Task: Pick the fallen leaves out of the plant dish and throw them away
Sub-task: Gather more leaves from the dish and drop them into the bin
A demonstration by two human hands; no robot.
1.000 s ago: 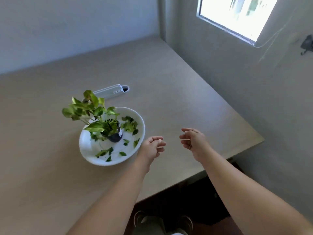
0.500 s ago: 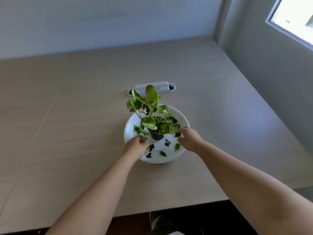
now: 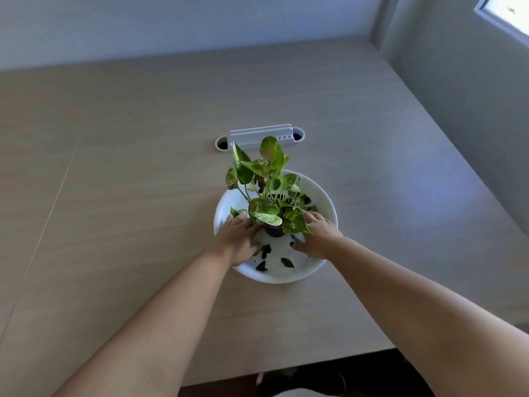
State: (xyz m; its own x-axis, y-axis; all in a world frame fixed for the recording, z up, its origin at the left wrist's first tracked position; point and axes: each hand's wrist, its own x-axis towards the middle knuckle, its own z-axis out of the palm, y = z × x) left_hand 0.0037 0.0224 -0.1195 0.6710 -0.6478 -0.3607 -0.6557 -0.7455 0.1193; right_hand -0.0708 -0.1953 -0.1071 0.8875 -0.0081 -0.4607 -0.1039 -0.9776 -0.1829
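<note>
Both hands are working inside the dish, either side of the potted plant.

I am watching for the pot (image 3: 274, 231) tipping: it is sitting small and dark between my hands, and a nudge from either wrist could be knocking it over, or tearing live leaves off the plant (image 3: 267, 193). My left hand (image 3: 239, 239) is lying palm down in the white dish (image 3: 286, 277), fingers (image 3: 240, 216) spread toward a leaf at the rim; my right hand (image 3: 317, 237) is lying flat too, partly under foliage. Whether either is gripping anything I cannot tell. Fallen leaves (image 3: 287, 262) are lying loose near the front of the dish on the counter (image 3: 128, 196).
</note>
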